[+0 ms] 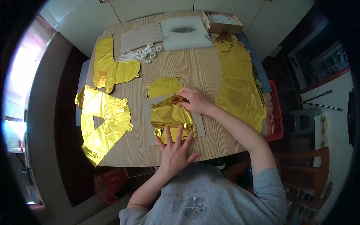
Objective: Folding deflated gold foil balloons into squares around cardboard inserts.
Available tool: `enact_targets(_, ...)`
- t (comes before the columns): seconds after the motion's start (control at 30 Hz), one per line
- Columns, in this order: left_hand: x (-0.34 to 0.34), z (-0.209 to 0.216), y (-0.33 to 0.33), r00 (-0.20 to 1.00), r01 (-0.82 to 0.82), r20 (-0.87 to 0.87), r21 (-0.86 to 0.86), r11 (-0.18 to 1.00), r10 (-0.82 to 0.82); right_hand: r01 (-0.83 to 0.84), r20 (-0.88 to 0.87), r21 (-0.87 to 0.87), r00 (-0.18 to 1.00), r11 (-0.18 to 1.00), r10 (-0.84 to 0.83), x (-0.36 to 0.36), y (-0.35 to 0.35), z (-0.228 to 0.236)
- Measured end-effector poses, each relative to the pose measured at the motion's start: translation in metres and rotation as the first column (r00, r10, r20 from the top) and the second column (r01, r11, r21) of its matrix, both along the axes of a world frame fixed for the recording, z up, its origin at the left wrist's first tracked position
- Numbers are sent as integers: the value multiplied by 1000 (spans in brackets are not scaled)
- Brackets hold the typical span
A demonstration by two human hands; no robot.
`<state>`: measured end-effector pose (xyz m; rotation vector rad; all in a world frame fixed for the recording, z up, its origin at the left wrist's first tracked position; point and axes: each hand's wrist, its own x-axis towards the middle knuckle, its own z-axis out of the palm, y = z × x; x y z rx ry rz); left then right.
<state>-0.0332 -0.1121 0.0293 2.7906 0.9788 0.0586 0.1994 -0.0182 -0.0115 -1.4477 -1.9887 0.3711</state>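
Note:
A gold foil balloon (170,114), flat and partly folded over, lies on a thin grey board (200,127) near the table's front edge. Its rounded far end with small tabs reaches past the board. My left hand (176,152) lies on the near part of the foil with fingers spread, pressing it down. At the far right side of the fold, my right hand (194,99) has its fingers bent and closed on the foil's edge; the fingertips are partly hidden.
More flat gold foil balloons lie at the far left (108,67), near left (107,120) and right (240,82). White ribbon rolls (150,50), straws (129,56), grey boards (138,37), a clear plastic sheet (185,33) and a cardboard box (225,28) sit farther back. A red basket (276,112) stands at the right.

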Motion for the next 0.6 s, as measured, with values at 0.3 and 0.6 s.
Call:
enact_targets(0.3,3,-1,0,999,-45,5,3,999,45,99,-245,-179,959,979,-142,1,3,4)
enact_targets(0.6,2,-3,-1,998,-61,-3,-15,998,61,-379,253,81,903,922,349,-23,-32,34)
